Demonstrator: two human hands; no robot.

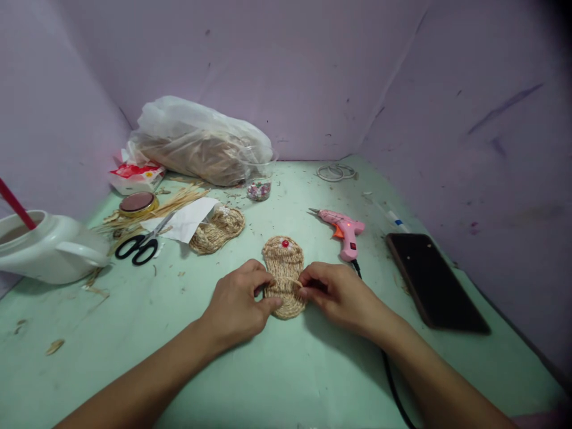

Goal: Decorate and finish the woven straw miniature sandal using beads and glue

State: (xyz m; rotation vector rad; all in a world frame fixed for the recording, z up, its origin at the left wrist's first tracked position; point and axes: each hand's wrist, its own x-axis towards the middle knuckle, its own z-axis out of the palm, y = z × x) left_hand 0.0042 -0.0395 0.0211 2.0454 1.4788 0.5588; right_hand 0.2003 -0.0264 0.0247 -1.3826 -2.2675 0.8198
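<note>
A small woven straw slipper (285, 259) lies on the table, toe end away from me, with a red bead and white bits on its top. My left hand (241, 301) is closed on the slipper's left edge, its thumb on the heel part. At the right edge, my right hand (344, 292) pinches with thumb and forefinger where a thin straw strand (287, 279) crosses the slipper's middle. Whether its fingertips hold only the strand or also the edge is hidden. Beyond my left hand rests a second woven slipper (217, 232), partly under white paper (193, 220).
A pink glue gun (342, 229) lies at right with its cord running towards me, beside a dark phone (438, 283). Black-handled scissors (143, 243), a white jug (58, 247) and a round tin (137, 204) stand left. Behind are a plastic bag (201, 140) and a bead cup (259, 179).
</note>
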